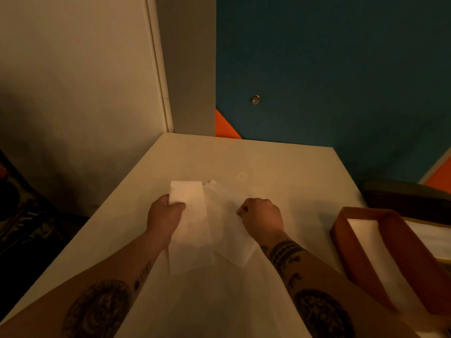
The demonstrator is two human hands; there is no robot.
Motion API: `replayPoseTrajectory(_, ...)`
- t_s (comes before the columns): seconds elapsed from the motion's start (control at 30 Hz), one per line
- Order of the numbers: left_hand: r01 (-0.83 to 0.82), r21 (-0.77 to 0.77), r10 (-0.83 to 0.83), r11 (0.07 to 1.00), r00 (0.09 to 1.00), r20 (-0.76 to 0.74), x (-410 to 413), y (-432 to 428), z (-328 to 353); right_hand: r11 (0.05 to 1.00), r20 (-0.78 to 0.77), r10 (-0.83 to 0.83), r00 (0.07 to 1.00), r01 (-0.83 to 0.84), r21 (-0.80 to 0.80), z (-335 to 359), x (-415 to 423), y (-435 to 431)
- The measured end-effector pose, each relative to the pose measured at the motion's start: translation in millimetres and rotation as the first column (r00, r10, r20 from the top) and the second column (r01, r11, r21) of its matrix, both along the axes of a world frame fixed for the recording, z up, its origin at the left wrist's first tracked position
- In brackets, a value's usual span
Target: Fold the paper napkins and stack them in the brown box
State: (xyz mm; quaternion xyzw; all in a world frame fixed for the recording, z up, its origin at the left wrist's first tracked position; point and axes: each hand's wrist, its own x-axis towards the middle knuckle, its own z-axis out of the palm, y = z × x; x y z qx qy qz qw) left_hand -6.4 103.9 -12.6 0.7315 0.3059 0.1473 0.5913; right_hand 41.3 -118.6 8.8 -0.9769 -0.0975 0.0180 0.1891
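A folded white paper napkin [192, 223] lies lengthwise on the white table [280, 167], and my left hand [164, 217] grips its left edge with the thumb on top. Beside it on the right lies a crumpled, partly unfolded napkin [231, 240]; my right hand [262, 219] pinches its upper part with closed fingers. The two napkins overlap in the middle. The brown box [341, 230] stands at the table's right edge, with folded white napkins [366, 242] inside it.
Grey and teal walls with orange patches rise right behind the table. A dark chair or cushion [410, 198] sits beyond the box at the right. The floor to the left of the table is dark and cluttered.
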Motion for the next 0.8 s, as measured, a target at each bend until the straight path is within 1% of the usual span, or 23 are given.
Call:
replayPoseTrajectory(0.13, 0.004, -0.018, -0.004, 1.0, 1.0, 0.011, 0, -14, 0, 0.998, -0.047, -0.066, 0.997, 0.064, -0.028, 4, -6, -26)
replayPoseTrajectory(0.2, 0.01, -0.024, -0.01, 1.0, 1.0, 0.014, 2, -23, 2, 0.993, -0.085, -0.11, 0.99, 0.113, 0.025, 2, -8, -40)
replayPoseTrajectory(0.27, 0.025, -0.026, -0.024, 0.999, 0.999, 0.027, 6, -32, 2, 0.988, -0.18, -0.118, 0.977, 0.133, 0.075, 1, -9, -56)
replayPoseTrajectory(0.37, 0.053, -0.024, -0.052, 0.998, 0.998, 0.038, 13, -44, 1, 0.992, -0.332, -0.076, 0.94, 0.105, 0.071, 0, -10, -71)
replayPoseTrajectory(0.43, 0.075, -0.023, -0.074, 0.997, 0.996, 0.043, 17, -50, 1, 0.977, -0.368, -0.089, 0.926, 0.153, 0.15, 2, -11, -78)
replayPoseTrajectory(0.53, 0.105, -0.028, -0.104, 0.994, 0.994, 0.039, 22, -57, 0, 0.936, -0.308, -0.146, 0.94, 0.233, 0.265, 2, -9, -84)
replayPoseTrajectory(0.57, 0.11, -0.038, -0.108, 0.993, 0.993, 0.045, 23, -59, 0, 0.912, -0.28, -0.183, 0.942, 0.269, 0.309, 3, -8, -86)
replayPoseTrajectory(0.63, 0.111, -0.07, -0.107, 0.991, 0.993, 0.054, 26, -60, -1, 0.837, -0.235, -0.263, 0.936, 0.342, 0.428, 4, -6, -91)
replayPoseTrajectory(0.7, 0.12, -0.123, -0.113, 0.985, 0.992, 0.063, 29, -60, -3, 0.776, -0.183, -0.327, 0.927, 0.374, 0.508, 8, -5, -95)
replayPoseTrajectory(0.8, 0.139, -0.238, -0.129, 0.961, 0.99, 0.057, 33, -63, -2, 0.717, -0.108, -0.382, 0.918, 0.368, 0.592, 23, -9, -100)
